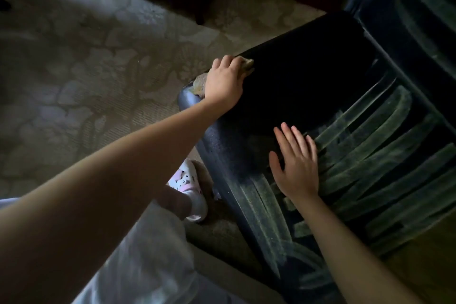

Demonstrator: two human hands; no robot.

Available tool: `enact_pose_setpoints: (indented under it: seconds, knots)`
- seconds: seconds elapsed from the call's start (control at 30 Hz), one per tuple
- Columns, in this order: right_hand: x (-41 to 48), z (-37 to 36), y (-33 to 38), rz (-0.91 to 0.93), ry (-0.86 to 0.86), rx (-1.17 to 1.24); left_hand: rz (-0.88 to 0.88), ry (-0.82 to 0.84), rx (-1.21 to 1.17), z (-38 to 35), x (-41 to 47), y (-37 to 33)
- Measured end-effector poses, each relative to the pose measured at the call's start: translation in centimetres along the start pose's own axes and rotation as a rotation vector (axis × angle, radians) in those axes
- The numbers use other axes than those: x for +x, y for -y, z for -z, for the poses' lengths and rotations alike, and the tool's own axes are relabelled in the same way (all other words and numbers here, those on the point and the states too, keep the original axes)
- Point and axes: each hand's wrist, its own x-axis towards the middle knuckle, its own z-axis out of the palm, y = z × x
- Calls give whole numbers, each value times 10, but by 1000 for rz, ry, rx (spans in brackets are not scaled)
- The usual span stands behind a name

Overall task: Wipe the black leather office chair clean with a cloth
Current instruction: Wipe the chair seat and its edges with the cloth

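Observation:
The black leather chair seat (pixel 308 76) fills the right half of the view, its far part dark and smooth, its near part streaked with pale dusty wipe marks. My left hand (pixel 225 80) presses a small tan cloth (pixel 198 85) onto the seat's front left corner, fingers curled over it; cloth shows at the fingertips and beside the wrist. My right hand (pixel 297 160) lies flat on the seat's near side with straight, spread fingers, holding nothing.
A patterned beige carpet (pixel 86 57) covers the floor to the left. Dark wooden furniture legs (pixel 199 2) stand at the top. My foot in a white clog (pixel 190 187) is beside the chair. The chair's backrest (pixel 419 20) rises at the upper right.

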Motion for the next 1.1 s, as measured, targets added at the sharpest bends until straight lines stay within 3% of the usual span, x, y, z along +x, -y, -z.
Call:
enact_pose_setpoints:
  seconds: [0.1, 0.27, 0.57, 0.7, 0.9, 1.1]
  knots:
    - [0, 0, 1, 4, -5, -22, -126, -28, 34, -2, -29, -4]
    - [-1, 0, 0, 19, 0, -41, -166, -11, -28, -4, -99, -25]
    - [-6, 15, -2, 30, 14, 113, -301, 157, -171, 9, -202, -47]
    - [-13, 33, -10, -3, -28, 160, -393, 340, -333, 28, -180, -31]
    - [-23, 51, -44, -127, -20, 58, -73, 176, -324, 36, -87, -44]
    - [-45, 48, -78, -290, -1, -35, -69, 109, -195, 4, -42, -45]
